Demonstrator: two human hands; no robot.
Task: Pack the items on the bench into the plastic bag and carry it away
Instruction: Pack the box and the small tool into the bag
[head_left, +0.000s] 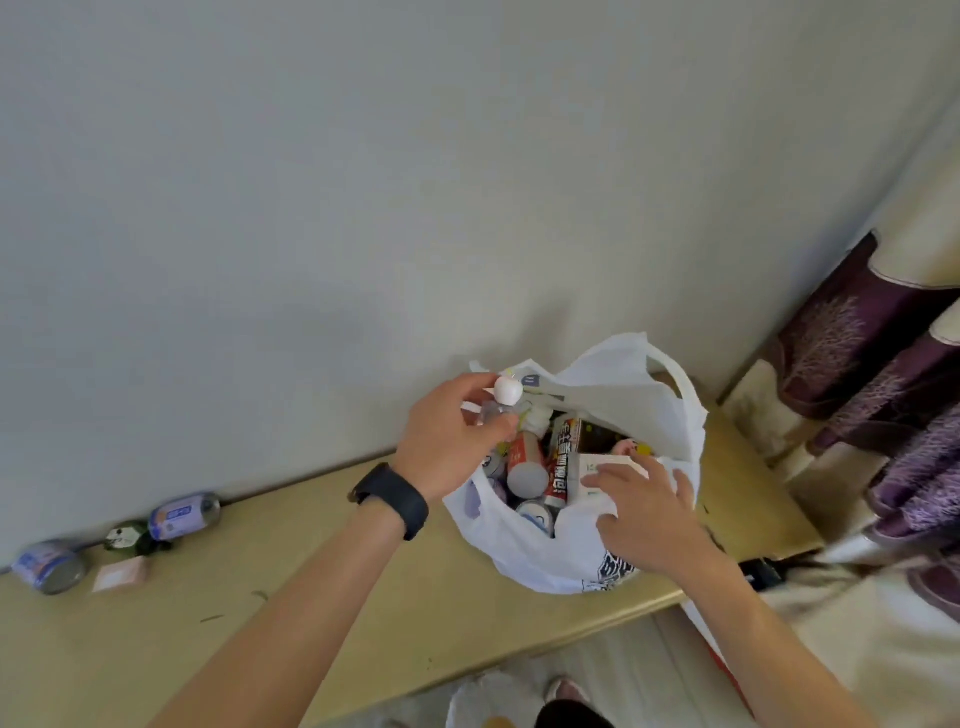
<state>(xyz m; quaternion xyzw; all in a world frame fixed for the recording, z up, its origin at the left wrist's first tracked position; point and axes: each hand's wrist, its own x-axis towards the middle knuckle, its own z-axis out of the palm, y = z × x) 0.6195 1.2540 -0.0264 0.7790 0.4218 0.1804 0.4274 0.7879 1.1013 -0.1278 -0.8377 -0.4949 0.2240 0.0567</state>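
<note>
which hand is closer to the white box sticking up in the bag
Right. The right hand rests against the white box inside the plastic bag; the left hand holds a small clear bottle over the bag's far-left rim.

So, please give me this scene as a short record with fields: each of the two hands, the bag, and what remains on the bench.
left hand: holds a small clear bottle with white cap over the bag
right hand: on the bag's near rim, touching a white box
plastic bag: white, open, on the bench, nearly full
left on bench: two cans, a dark green item, a pink box
</note>
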